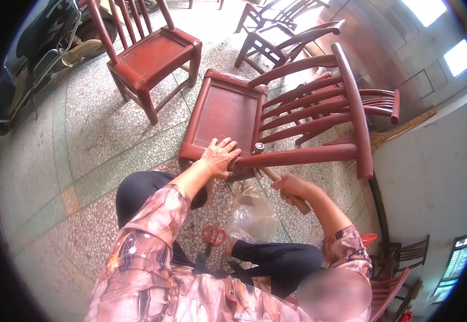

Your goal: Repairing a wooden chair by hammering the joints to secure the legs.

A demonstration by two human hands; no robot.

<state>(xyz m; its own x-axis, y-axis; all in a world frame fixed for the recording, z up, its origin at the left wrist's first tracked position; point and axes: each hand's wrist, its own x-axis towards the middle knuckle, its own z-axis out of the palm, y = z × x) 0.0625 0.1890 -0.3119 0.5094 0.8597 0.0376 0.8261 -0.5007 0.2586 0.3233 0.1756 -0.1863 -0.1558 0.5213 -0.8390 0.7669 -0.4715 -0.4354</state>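
Note:
A red wooden chair (225,110) stands in front of me, its slatted back toward the right. My left hand (220,156) lies with fingers spread on the near corner of its seat, by the joint with the backrest. My right hand (293,187) is wrapped round the wooden handle of a hammer (300,205). The round metal hammer head shows beside that joint, just right of the left fingertips; part of the handle passes behind the chair's lower back post. Whether the head touches the wood I cannot tell.
Between my legs lie a clear plastic bag (255,216) and red-handled scissors (213,235) on the speckled floor. Another red chair (155,56) stands at the far left, near a parked motorbike (43,59). More chairs (276,45) fill the back, and a broom (405,127) lies by the right wall.

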